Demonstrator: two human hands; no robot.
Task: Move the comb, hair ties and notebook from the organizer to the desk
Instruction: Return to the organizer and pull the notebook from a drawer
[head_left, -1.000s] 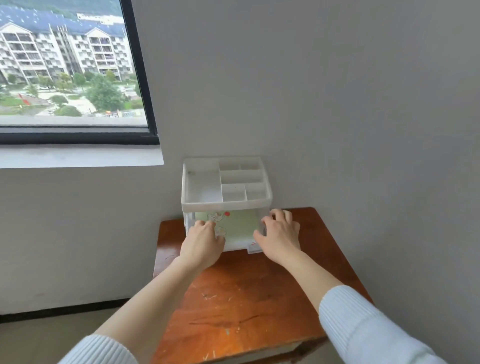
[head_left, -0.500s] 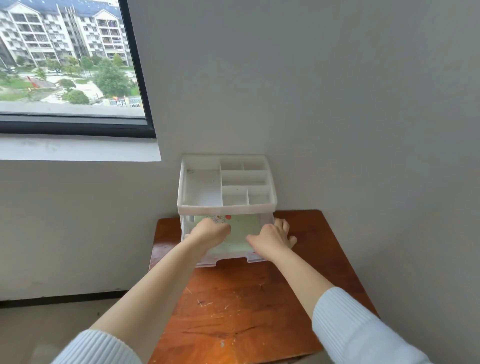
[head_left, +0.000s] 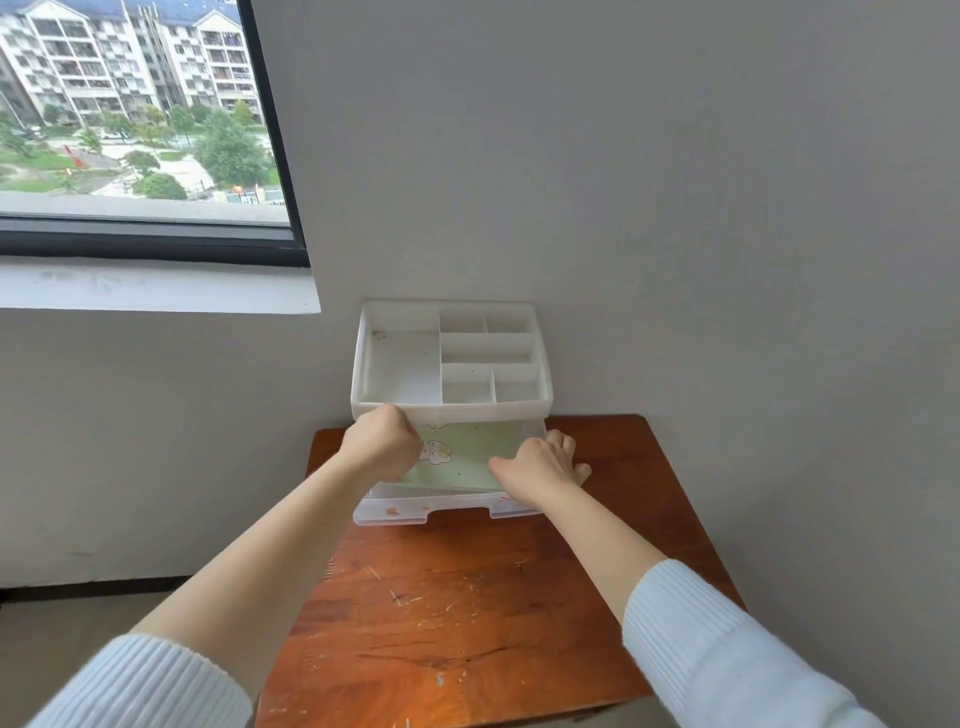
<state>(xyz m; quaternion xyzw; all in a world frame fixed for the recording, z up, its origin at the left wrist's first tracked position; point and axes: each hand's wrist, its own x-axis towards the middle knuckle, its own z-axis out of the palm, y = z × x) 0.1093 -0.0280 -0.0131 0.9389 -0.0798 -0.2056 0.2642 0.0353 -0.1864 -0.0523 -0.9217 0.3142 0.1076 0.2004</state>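
**Both hands at the notebook in the open drawer**

A white plastic organizer (head_left: 451, 358) is sitting at the back of a small wooden desk (head_left: 467, 613), pushed into the corner where the two walls are meeting. Its clear bottom drawer (head_left: 447, 512) is standing pulled out toward the person. A pale green notebook (head_left: 470, 452) with a small cartoon print near its left edge is lying inside that drawer, its near edge tilting up above the drawer front.

The left hand (head_left: 382, 441) is curling closed at the notebook's left side, knuckles up, just under the organizer's top tray. It is covering that corner, so I cannot tell for sure how much of the cover it is pinching. The right hand (head_left: 537, 467) is pressing on the notebook's right near corner, fingers bent down over the drawer's right side and the thumb reaching along the near edge. It is closing on the notebook there.

Both forearms are stretching out across the desk, with white ribbed sleeves pushed back and cut off at the bottom of the view.

The compartments of the top tray are showing only bare plastic and a few dark specks. A couple of small orange marks are showing through the drawer's front wall, too blurred to make out. Whatever is lying under the notebook is hidden by it.
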